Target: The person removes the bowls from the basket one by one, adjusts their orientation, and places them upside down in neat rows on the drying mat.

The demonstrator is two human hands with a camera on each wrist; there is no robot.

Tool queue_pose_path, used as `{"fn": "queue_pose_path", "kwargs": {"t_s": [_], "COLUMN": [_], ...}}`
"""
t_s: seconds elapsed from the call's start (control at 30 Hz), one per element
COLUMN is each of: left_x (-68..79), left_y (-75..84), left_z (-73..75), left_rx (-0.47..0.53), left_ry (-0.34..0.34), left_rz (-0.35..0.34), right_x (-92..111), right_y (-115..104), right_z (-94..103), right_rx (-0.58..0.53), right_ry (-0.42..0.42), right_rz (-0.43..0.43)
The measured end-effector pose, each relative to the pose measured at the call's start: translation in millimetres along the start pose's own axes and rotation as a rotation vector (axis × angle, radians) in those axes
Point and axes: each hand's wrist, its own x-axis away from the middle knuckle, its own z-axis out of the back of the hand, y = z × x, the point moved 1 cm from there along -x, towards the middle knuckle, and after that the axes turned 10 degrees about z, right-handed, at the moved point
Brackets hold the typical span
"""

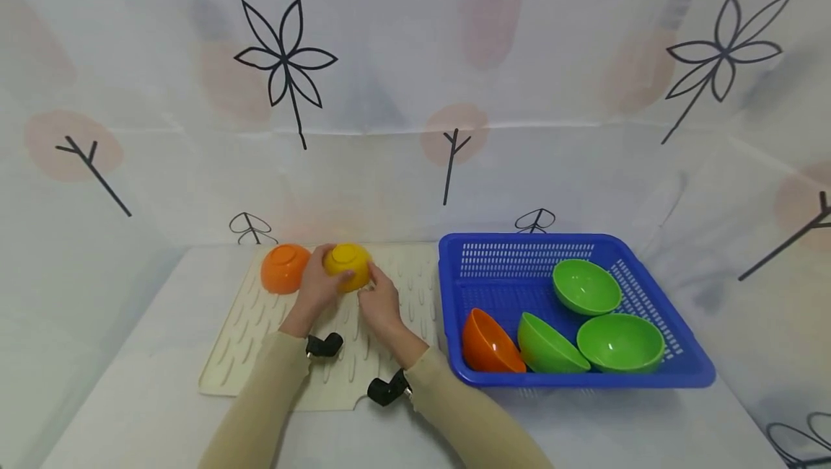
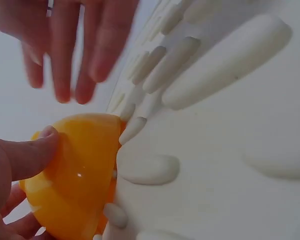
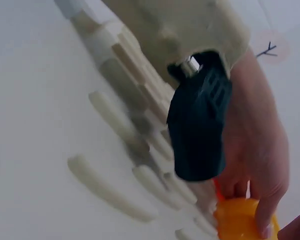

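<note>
A yellow bowl (image 1: 347, 265) is upside down near the back of a cream ridged mat (image 1: 260, 339). My left hand (image 1: 318, 285) holds it from the left; in the left wrist view the thumb presses the side of the yellow bowl (image 2: 82, 170) and the fingers curl beneath, its rim against the ridges. My right hand (image 1: 381, 303) is at the bowl's right side. In the left wrist view, the right hand's fingers (image 2: 62, 60) extend loosely, apart from the bowl. An upturned orange bowl (image 1: 283, 269) sits just left of the left hand.
Right of the mat stands a blue perforated basket (image 1: 454, 288). Inside are an orange bowl (image 1: 490, 343) on its side, a tilted green bowl (image 1: 552, 346) and two more green bowls, one the upper green bowl (image 1: 586, 286). A patterned cloth (image 1: 389, 180) hangs behind.
</note>
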Motion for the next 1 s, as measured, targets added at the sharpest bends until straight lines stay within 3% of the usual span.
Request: {"fn": "queue_pose_path", "kwargs": {"t_s": [0.3, 0.53, 0.8, 1.0], "left_x": [-2.1, -2.3, -0.2, 0.8], "left_y": [-2.2, -4.1, -5.0, -3.5], "left_z": [0.5, 0.9, -1.4, -1.9], "left_rx": [-0.026, -0.041, -0.030, -0.033], "left_ry": [-0.009, -0.009, -0.002, 0.002], "left_rz": [-0.005, 0.004, 0.028, 0.014], "right_x": [27, 48, 51, 34], "right_y": [-41, -78, -104, -111], "right_z": [7.2, 29.5, 86.6, 155.7], "right_rx": [-0.114, -0.164, -0.127, 0.010], "right_ry": [0.020, -0.027, -0.068, -0.056], "right_rz": [0.025, 0.171, 0.275, 0.235]}}
